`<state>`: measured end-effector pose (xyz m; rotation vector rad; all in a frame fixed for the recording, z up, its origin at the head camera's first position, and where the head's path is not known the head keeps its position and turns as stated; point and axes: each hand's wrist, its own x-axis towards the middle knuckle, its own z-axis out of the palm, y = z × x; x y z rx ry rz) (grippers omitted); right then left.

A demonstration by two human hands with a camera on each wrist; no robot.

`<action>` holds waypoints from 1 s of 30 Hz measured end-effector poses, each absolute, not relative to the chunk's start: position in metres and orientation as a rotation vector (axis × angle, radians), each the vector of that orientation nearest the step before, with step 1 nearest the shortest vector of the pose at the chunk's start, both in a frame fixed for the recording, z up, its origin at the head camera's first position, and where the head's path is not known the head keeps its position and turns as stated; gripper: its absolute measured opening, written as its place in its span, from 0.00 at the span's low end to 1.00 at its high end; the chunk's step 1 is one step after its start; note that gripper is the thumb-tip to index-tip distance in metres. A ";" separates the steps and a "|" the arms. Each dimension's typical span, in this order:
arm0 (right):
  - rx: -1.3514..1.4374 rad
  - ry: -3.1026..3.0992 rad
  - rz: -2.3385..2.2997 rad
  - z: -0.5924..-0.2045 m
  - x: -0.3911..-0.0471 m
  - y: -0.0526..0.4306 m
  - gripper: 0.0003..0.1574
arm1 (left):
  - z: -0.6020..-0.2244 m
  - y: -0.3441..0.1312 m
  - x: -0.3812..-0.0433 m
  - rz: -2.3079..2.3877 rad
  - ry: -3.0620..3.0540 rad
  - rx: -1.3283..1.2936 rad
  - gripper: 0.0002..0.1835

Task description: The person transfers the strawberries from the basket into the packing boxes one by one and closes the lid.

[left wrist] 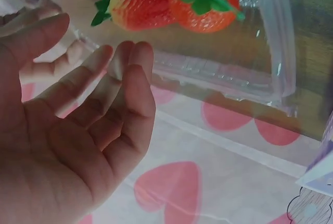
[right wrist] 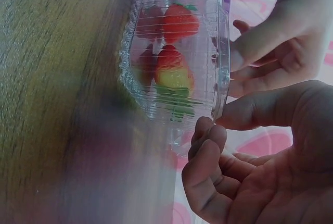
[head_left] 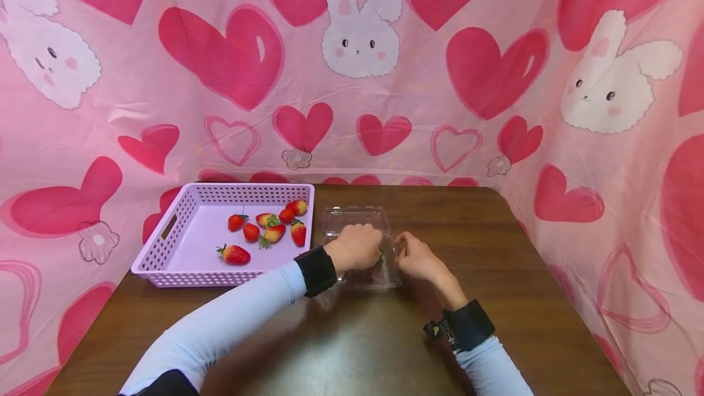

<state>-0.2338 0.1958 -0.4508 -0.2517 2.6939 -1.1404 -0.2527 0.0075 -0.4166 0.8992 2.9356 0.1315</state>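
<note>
A clear plastic clamshell box (head_left: 357,216) lies on the table with its lid tipped back. Two strawberries show inside it: one on its side (left wrist: 140,6), the other with its green leaves facing up (left wrist: 204,2). Over the box is my left hand (head_left: 359,247), fingers loosely bent and nothing between them in the left wrist view. My right hand (head_left: 419,258) is at the box's right side. In the right wrist view, its thumb and fingertips pinch the box rim near a corner, beside a red-and-yellow strawberry (right wrist: 174,70).
Left of the box stands a lilac perforated basket (head_left: 220,280) with several strawberries (head_left: 235,255) spread over its floor. The brown wooden table (head_left: 451,212) extends to the right and front. A pink heart-and-rabbit cloth (head_left: 418,90) hangs behind and along both sides.
</note>
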 end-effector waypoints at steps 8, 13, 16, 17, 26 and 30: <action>-0.238 2.682 -1.151 -0.448 -0.235 0.195 0.24 | -0.397 -0.005 -0.255 0.318 2.870 0.835 0.11; -0.219 2.674 -1.143 -0.448 -0.233 0.195 0.24 | -0.391 -0.013 -0.258 0.288 2.901 0.800 0.11; -0.213 2.672 -1.145 -0.449 -0.233 0.194 0.24 | -0.389 -0.020 -0.261 0.320 2.895 0.811 0.13; -0.212 2.667 -1.148 -0.450 -0.233 0.194 0.24 | -0.388 -0.023 -0.262 0.341 2.886 0.817 0.14; -0.222 2.653 -1.160 -0.449 -0.232 0.195 0.25 | -0.380 -0.042 -0.267 0.469 2.849 0.860 0.11; -0.222 2.639 -1.161 -0.448 -0.232 0.195 0.25 | -0.377 -0.049 -0.269 0.441 2.886 0.868 0.11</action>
